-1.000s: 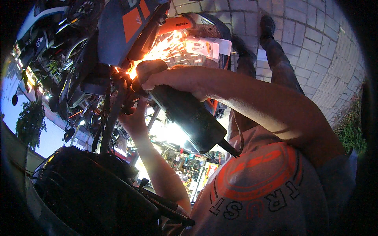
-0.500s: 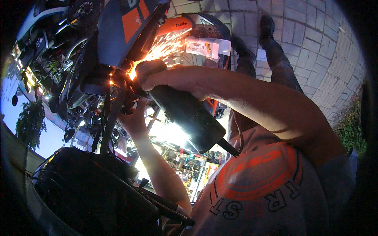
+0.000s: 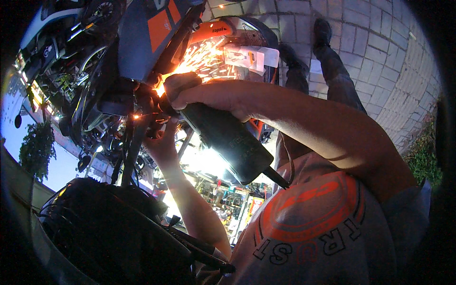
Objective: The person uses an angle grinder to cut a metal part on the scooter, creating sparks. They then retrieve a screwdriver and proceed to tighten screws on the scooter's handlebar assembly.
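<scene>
My right hand (image 3: 209, 95) is closed round the front of a dark angle grinder (image 3: 228, 142), whose cord leaves its rear end near my shirt. At the grinder's head, a bright orange glow meets a motorcycle's underside, and sparks (image 3: 206, 57) fan out up and to the right. Just below the head, my left hand (image 3: 161, 142) has its fingers curled at a dark part; what they grip is mostly hidden. Beside the glow is the motorcycle's dark panel (image 3: 137, 52) with orange patches. The grinder's disc and the exact contact spot cannot be made out.
An orange fender (image 3: 211, 31) and a white printed package (image 3: 244, 57) lie in or near the sparks' path. Dark-trousered legs (image 3: 332, 71) stand on paving. More motorcycles (image 3: 97, 16) crowd the left. A black seat-like shape (image 3: 109, 228) fills the lower left. Behind the grinder shines a bright light.
The spark fan has grown wider and denser, with a stray spark at the top. The glow left of the grinder has shifted slightly lower. Both hands and the grinder stay nearly in place.
</scene>
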A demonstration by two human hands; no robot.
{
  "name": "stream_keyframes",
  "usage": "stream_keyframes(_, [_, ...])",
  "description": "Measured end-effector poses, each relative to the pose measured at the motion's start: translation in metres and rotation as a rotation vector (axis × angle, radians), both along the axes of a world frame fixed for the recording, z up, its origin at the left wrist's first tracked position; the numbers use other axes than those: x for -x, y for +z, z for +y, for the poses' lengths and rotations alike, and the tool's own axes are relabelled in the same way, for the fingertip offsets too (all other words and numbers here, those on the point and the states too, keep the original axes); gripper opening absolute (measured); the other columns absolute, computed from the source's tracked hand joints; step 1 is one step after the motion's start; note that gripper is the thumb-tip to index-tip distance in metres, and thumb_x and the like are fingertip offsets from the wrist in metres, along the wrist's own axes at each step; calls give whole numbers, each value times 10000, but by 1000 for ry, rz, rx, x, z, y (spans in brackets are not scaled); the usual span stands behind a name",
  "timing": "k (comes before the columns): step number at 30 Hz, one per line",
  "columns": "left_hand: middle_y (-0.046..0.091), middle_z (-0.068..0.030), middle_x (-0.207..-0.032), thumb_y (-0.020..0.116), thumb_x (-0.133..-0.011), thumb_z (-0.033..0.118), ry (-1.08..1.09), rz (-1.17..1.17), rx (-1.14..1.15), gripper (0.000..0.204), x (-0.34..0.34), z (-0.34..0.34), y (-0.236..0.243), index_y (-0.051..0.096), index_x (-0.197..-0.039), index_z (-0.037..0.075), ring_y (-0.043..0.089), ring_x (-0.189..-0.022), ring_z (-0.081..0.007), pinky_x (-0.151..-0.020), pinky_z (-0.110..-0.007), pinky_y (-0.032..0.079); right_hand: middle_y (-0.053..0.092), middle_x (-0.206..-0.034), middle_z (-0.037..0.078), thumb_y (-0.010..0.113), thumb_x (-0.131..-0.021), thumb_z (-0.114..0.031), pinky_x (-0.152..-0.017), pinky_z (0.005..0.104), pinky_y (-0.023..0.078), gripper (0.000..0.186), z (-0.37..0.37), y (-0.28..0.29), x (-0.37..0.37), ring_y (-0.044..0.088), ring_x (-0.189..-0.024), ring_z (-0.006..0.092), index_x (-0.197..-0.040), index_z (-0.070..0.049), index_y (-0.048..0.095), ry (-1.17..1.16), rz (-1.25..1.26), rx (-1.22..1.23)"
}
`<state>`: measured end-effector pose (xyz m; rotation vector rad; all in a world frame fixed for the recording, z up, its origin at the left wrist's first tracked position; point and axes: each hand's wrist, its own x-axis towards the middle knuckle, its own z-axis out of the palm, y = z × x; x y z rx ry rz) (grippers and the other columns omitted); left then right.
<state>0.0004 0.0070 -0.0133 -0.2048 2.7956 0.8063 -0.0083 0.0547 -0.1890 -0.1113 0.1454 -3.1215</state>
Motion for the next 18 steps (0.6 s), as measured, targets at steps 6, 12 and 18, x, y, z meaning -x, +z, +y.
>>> stream_keyframes(6, [583,-65,-1141,849,-642,210,45,-54,25,749,0,-12,-1,459,-1267,72,568,-982,-168,-808,-297,475,577,-661,91,647,-729,-67,-562,312,454,73,25,15,-4,566,-610,184,-691,-20,606,-51,-8,-127])
stream_keyframes(12, [573,-71,-1163,841,-652,207,-48,-50,103,750,8,0,6,452,-1281,79,569,-977,-161,-769,-291,470,567,-627,84,659,-705,-52,-540,309,434,90,12,10,7,535,-566,192,-655,-23,591,158,-130,-257])
stream_keyframes(18, [559,-78,-1184,846,-647,225,-16,-75,148,808,5,9,10,418,-1317,84,566,-971,-159,-747,-288,466,585,-670,117,648,-717,-27,-538,313,428,103,15,9,2,565,-616,213,-637,12,597,-59,-59,-117])
